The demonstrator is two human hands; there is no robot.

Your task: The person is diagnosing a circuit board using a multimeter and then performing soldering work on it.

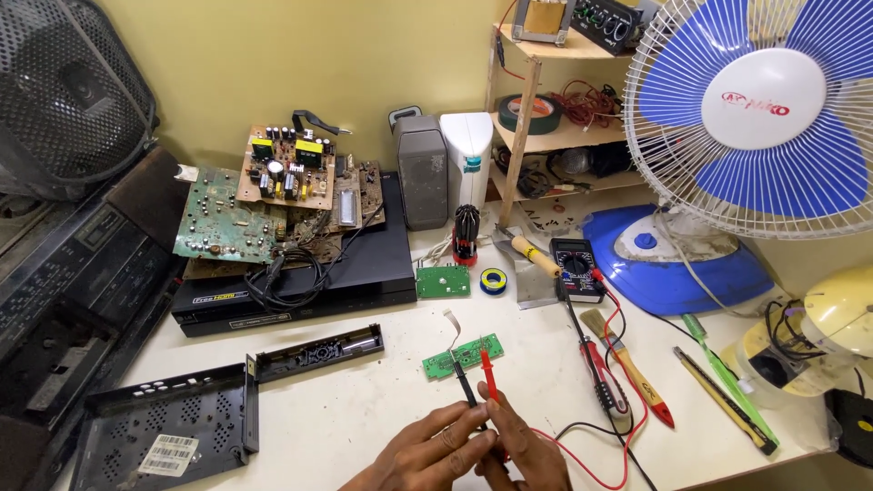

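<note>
The wooden shelf [523, 109] holds a tape roll [532, 114] and tangled red wires [582, 100]. On the white table [364, 418] a small green circuit board [462, 355] lies just beyond the fingertips — left hand [432, 455] pinched on the black probe [466, 382], right hand [527, 450] clamped on the red probe [488, 375], both tips touching the board.

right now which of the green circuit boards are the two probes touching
The small green board lying nearest the hands, mid-table. The square green board sits farther back by the black box, and the big one lies on that box.
</note>
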